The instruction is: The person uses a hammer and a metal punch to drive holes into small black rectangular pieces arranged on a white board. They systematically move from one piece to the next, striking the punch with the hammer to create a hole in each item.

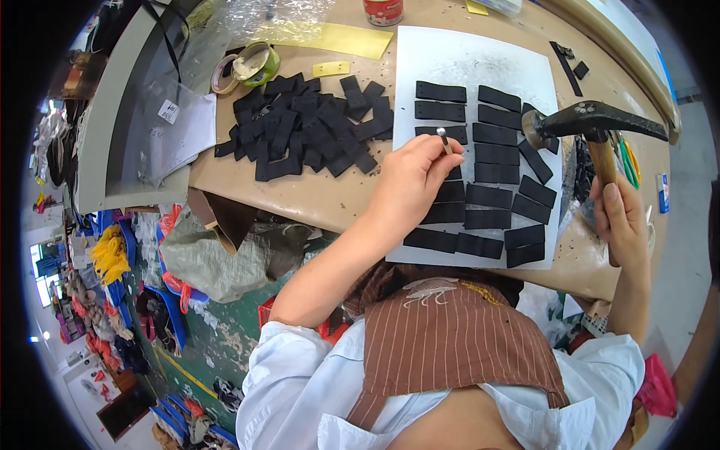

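My left hand (411, 178) is closed around a thin metal punch (443, 138), which stands upright over the rows of black strips. Its lower end is hidden by my fingers. Black strips (496, 154) lie in columns on a white board (469, 56), and some show small holes. My right hand (624, 217) grips the wooden handle of a hammer (592, 118). The dark hammer head is raised to the right of the punch, apart from it, and covers part of the right column of strips.
A heap of loose black strips (304, 129) lies left of the board. Behind it are a green tape roll (264, 73) and yellow sheets (349, 39). A red tin (383, 10) stands at the back. Scissors with coloured handles (628, 161) lie at right. A grey panel (112, 127) borders the left.
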Tool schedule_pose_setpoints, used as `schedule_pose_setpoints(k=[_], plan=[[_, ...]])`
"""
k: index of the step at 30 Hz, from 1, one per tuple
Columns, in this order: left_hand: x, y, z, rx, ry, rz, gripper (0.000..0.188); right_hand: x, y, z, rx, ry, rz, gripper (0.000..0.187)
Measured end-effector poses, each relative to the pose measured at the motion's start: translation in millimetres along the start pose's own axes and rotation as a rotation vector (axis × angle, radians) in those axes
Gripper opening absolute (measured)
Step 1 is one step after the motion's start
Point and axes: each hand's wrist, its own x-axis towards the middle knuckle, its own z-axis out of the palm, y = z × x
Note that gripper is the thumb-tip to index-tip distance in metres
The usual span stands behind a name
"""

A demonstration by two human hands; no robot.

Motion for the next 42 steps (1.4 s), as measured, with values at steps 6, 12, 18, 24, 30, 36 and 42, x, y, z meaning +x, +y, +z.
schedule_pose_setpoints(k=[6, 12, 18, 24, 30, 36, 42], plan=[[2, -5, 10, -0.075, 0.034, -0.101, 0.011, -10, 9, 2, 0.047, 0.01, -0.007, 0.032], [2, -2, 11, -0.078, 0.036, -0.158, 0.012, -3, 5, -6, 0.03, 0.066, -0.056, 0.031], [4, -5, 16, -0.032, 0.064, -0.071, 0.011, 5, -71, -46, 0.302, 0.274, -0.49, 0.046], [-9, -5, 18, 0.43, 0.106, 0.234, 0.008, 33, -61, 10, -0.651, -0.178, -0.597, 0.025], [-3, -6, 15, -0.066, 0.093, -0.06, 0.01, 20, -56, 6, -0.053, -0.04, -0.334, 0.03], [-6, -12, 10, -0.017, 0.03, -0.032, 0.01, 19, -42, -13, -0.153, 0.095, -0.361, 0.037], [-5, -6, 11, 0.238, 0.077, 0.222, 0.01, 37, -94, -60, 0.071, -0.066, -0.536, 0.049]])
